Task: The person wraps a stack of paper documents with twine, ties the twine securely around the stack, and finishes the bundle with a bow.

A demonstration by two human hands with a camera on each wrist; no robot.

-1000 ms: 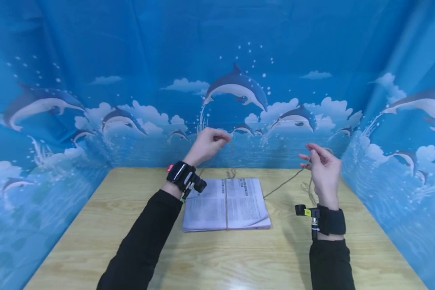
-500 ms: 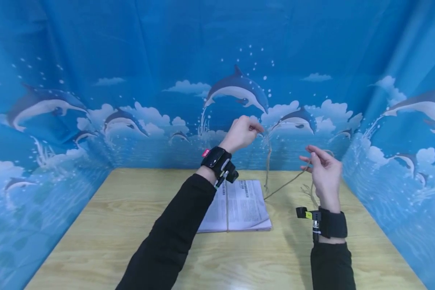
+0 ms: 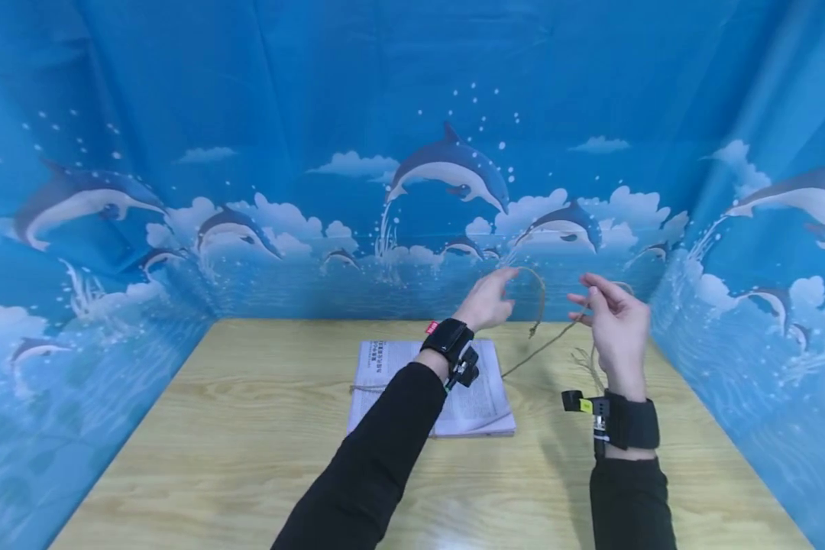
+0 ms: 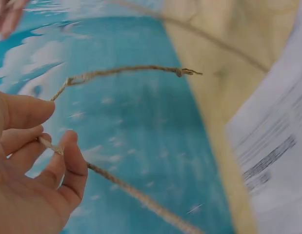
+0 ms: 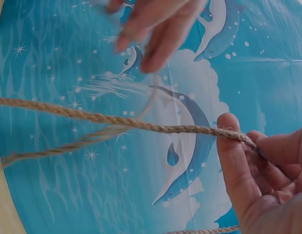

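A stack of newspapers [image 3: 477, 405] lies on the table with twine round it. From the stack's right side a taut length of twine [image 3: 538, 353] rises to my right hand [image 3: 617, 325]. In the right wrist view, my right thumb and fingers pinch this twine [image 5: 180, 129]. My left hand [image 3: 486, 300] is raised past the stack's far right corner, partly turned from the head camera. The left wrist view shows its fingers [image 4: 75, 168] holding another stretch of twine [image 4: 136, 195]. The knotted loose end [image 4: 179, 72] sticks out beyond the thumb.
The wooden table [image 3: 199, 458] carries the stack near its far edge. A blue dolphin-print curtain [image 3: 289, 92] stands behind and on both sides. More twine with a frayed end [image 3: 584, 360] hangs beneath my right hand. My left sleeve [image 3: 364, 458] covers part of the stack.
My left hand has moved right across the stack, carrying the twine's loose end toward my right hand, and has dipped lately. Twine now crosses the stack's left side. My right hand stays nearly still.
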